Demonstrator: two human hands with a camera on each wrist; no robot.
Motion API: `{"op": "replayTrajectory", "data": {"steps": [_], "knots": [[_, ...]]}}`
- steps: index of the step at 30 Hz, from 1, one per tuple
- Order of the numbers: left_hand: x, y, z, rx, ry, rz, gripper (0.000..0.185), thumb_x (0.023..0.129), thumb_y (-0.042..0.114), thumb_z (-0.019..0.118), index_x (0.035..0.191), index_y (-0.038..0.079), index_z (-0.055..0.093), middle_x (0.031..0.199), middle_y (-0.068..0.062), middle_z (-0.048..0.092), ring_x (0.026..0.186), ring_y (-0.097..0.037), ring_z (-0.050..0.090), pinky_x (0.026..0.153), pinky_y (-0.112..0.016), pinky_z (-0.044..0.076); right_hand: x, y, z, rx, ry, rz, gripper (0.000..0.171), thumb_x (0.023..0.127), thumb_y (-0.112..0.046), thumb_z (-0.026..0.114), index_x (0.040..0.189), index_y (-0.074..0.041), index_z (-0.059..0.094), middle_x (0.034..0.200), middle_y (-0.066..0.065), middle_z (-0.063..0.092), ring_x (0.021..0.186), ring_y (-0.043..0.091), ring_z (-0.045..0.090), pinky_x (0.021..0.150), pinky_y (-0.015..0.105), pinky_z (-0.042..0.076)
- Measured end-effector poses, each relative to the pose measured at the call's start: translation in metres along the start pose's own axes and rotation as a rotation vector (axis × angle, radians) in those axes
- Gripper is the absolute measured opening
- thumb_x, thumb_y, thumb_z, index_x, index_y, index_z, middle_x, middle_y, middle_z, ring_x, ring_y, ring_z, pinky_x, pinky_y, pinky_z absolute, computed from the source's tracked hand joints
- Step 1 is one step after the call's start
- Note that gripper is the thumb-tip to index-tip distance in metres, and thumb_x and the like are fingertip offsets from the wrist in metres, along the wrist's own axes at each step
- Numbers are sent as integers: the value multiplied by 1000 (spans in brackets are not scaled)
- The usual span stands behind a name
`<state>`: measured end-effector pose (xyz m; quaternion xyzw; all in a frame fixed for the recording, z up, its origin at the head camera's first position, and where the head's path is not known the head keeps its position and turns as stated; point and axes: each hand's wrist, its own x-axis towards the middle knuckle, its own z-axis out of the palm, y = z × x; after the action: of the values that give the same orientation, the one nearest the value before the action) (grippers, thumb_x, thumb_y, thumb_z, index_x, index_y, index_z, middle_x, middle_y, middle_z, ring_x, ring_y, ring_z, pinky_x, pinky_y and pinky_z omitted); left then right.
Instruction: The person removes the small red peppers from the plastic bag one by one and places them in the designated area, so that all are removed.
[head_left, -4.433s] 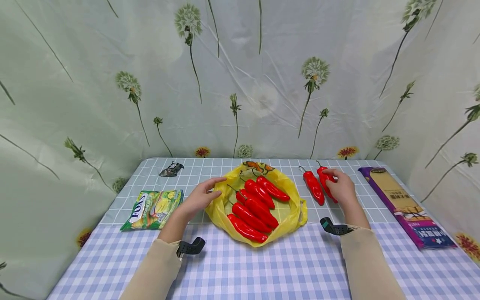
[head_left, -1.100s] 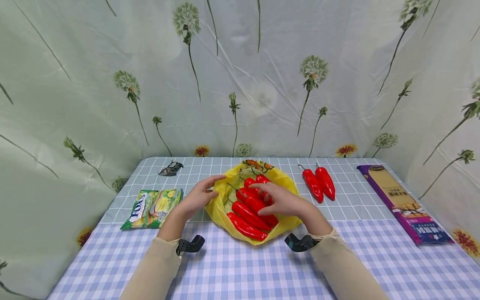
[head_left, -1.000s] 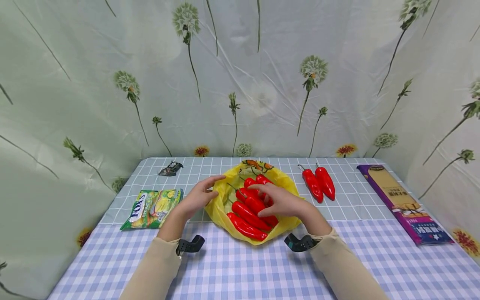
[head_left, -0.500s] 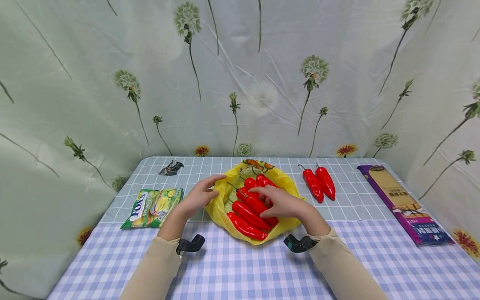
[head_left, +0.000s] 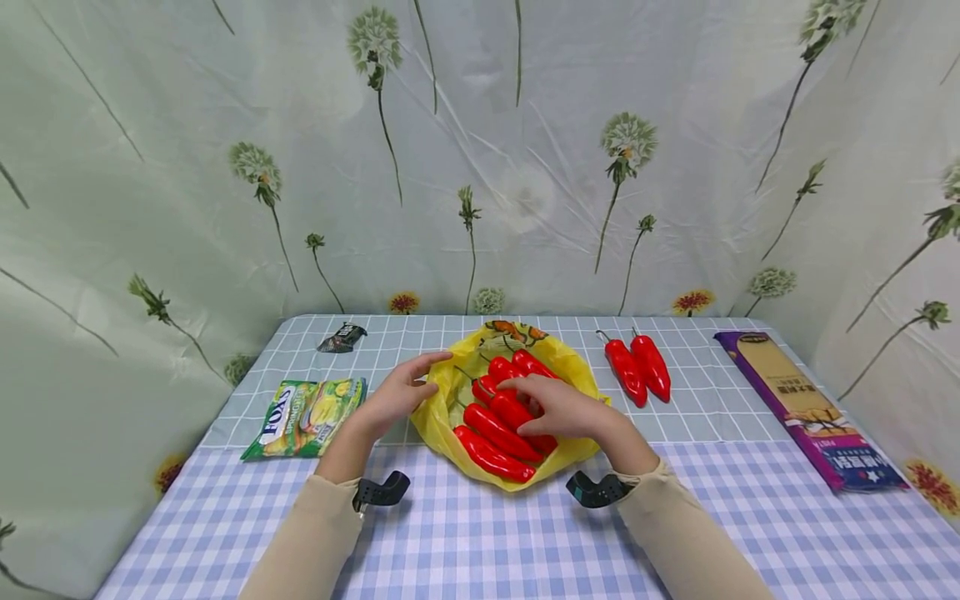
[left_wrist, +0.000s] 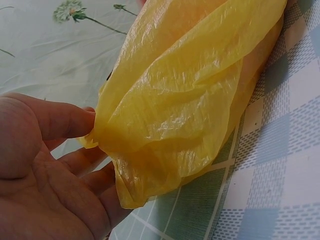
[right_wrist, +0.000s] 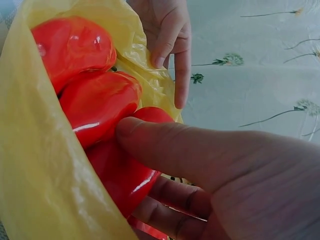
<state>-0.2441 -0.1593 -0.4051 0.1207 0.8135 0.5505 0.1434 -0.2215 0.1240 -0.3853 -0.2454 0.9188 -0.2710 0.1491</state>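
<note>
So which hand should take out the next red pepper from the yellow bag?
Probably the right hand: its fingers already curl around a red pepper inside the yellow plastic bag, while the left hand pinches the bag's edge.

The counter (head_left: 465, 542) carries a yellow bag (head_left: 577, 367) of peppers at centre, two red peppers (head_left: 639, 371) at 2 o'clock, a purple package (head_left: 810, 408) at 3 o'clock, a candy packet (head_left: 306, 407) at 9 o'clock, and a dark wrapper (head_left: 342, 337) at 11 o'clock.
</note>
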Motion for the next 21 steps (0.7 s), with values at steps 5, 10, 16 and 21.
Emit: {"op": "replayTrajectory", "data": {"steps": [5, 10, 16, 21], "knots": [[-1, -1, 0, -7, 7, 5, 53, 100, 2, 48, 150, 19, 46, 162, -11, 34, 143, -44, 41, 110, -51, 46, 0, 0, 0, 2, -1, -2, 65, 83, -16, 80, 142, -27, 53, 122, -1, 60, 111, 17, 54, 89, 38, 58], [-1, -1, 0, -2, 8, 3, 53, 100, 2, 49, 150, 19, 46, 162, -11, 34, 142, -44, 41, 109, -50, 46, 0, 1, 0, 19, 9, 1, 65, 84, -13, 77, 143, -27, 51, 126, -1, 60, 113, 18, 54, 90, 39, 59], [-1, -1, 0, -6, 11, -2, 52, 100, 3, 49, 149, 20, 47, 161, -12, 35, 143, -42, 42, 108, -48, 48, 1, 5, -1, 40, 50, -19, 66, 85, -9, 74, 144, -25, 49, 133, 1, 58, 119, 20, 54, 94, 42, 57], [-1, 0, 0, -2, 10, -9, 52, 100, 3, 49, 149, 21, 47, 162, -11, 34, 144, -42, 40, 109, -49, 47, 0, 7, -6, 86, 89, -74, 65, 88, -7, 69, 146, -22, 45, 134, 5, 57, 120, 24, 55, 95, 43, 57]]}}
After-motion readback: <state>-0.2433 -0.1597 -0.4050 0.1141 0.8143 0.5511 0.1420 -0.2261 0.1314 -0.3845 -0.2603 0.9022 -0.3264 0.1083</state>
